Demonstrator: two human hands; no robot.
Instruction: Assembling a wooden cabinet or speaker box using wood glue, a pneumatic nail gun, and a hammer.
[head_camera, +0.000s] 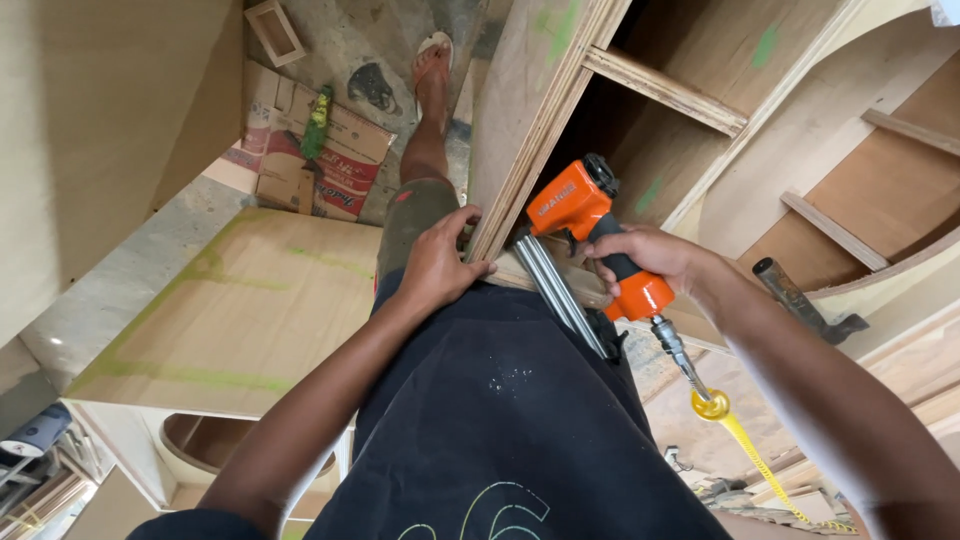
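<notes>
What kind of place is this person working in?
Most likely a carpentry or furniture workshop. The right hand grips an orange pneumatic nail gun on a yellow coiled air hose, the left hand steadies a plywood cabinet frame, and plywood panels lie about.
</notes>
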